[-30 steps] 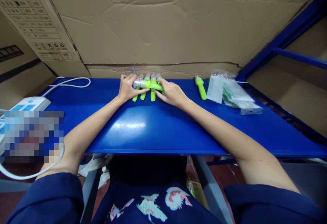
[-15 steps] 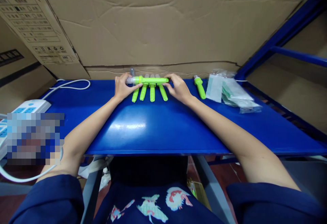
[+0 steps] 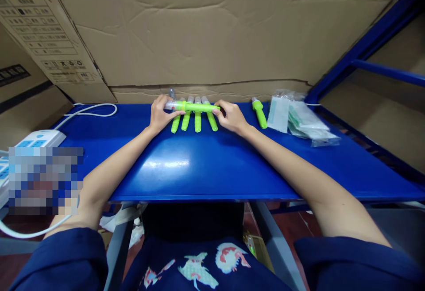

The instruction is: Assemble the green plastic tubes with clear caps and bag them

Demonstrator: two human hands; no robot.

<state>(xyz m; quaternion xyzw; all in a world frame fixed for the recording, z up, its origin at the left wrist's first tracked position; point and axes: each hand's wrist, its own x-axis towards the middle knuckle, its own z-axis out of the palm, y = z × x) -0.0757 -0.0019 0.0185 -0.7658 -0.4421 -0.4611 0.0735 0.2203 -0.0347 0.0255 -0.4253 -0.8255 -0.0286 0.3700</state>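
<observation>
1. Behind everything, a wall of creased cardboard boxes (image 3: 212, 34), brown, filling the far side of the view (printed labels on the box at upper left, too small to read).
2. Below that, a glossy blue counter (image 3: 206, 162), with a blue metal frame (image 3: 361, 47) rising at its right edge.
3. At far left on the counter, a white power strip (image 3: 36, 137) with a white cable (image 3: 89, 107) looping toward the boxes; beside it, a pixelated patch.
4. At right, near the frame, a loose heap of clear plastic bags (image 3: 299, 118), overlapping one another.
5. Just left of the bags, a single green pen (image 3: 259, 112) lying alone, clear tip toward the boxes.
6. Near the far edge at centre, a row of green pens (image 3: 195, 120) lying side by side, four of them, fanned slightly, clear ends toward the boxes.
7. Across and just above that row, a crosswise green pen (image 3: 194, 105), held level, clear tip to the left.
8. Left hand (image 3: 161, 114) pinching the clear-tipped end between thumb and fingers.
9. Right hand (image 3: 231, 116) pinching the green end, fingers curled (both forearms stretched out over the counter).
</observation>
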